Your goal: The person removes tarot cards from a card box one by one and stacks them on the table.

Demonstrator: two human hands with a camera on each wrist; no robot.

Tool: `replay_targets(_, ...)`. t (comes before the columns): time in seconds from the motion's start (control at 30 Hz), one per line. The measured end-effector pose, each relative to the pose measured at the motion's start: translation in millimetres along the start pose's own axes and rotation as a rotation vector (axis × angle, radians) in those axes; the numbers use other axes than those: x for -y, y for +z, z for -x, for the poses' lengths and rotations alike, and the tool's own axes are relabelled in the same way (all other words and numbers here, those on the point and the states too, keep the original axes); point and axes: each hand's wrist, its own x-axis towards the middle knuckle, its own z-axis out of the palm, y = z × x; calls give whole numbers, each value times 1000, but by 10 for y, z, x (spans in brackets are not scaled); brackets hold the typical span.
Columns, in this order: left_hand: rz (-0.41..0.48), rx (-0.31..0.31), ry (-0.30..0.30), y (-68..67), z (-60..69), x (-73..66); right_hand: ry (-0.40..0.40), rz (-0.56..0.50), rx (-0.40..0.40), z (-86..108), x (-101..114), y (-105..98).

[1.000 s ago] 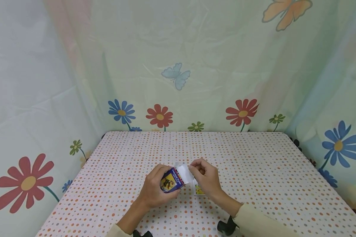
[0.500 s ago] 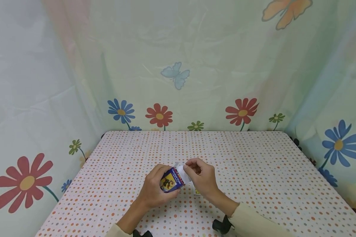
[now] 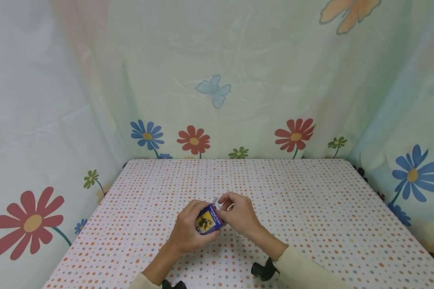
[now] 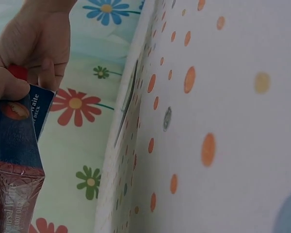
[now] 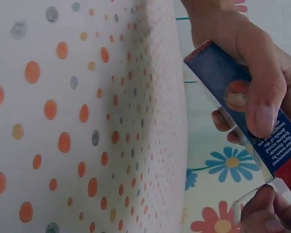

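Gripped by the left hand (image 3: pixel 188 228), whose fingers lie over the upper edge and thumb along the lower, we see the blue tarot box (image 3: pixel 207 221) from the head camera, held up over the dotted tabletop (image 3: pixel 159 188). Its long axis runs from 8 to 2 o'clock, with the mouth facing 2. There the right hand (image 3: pixel 242 214), curled in, pinches the white flap (image 3: pixel 217 206) between thumb and forefinger; these fingers hide the mouth, so we cannot tell what the box contains. We find the left forearm reaching in from between 7 and 8 o'clock, the right one from 4. At 4 o'clock from the box, a card (image 3: pixel 239 234) lies mostly covered by the right hand.

From the left wrist, we see the box at 9 o'clock, its long axis close to 6–12. The red mouth end points toward 12, where the right hand is curled just beside it; the lettered red base, glossy and creased, is nearest 6.

From the right wrist, we see the box slanting from 11 to 5 o'clock, the left thumb pressed on its narrow side. The right fingertips meet the flap near 5.
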Motion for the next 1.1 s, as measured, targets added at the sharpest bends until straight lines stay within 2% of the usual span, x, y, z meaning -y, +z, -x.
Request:
replay_targets(0.2, -11, -6, 4, -10, -10, -9, 56, -10, 88, -21, 3, -15)
replay_targets(0.57, -9, -1, -12, -18, -5, -13, 55, -5, 95, -1, -22, -22)
replay_targets(0.77, -7, 0, -19, -26, -14, -17, 41, -40, 114, 10, -44, -43)
replay_targets(0.87, -6, -2, -22, -28, -17, -18, 51, -72, 137, 9, -56, -59)
replay_targets(1.1, -6, -1, -30, -27, -13, -19, 177, -252, 224, 23, -96, -120)
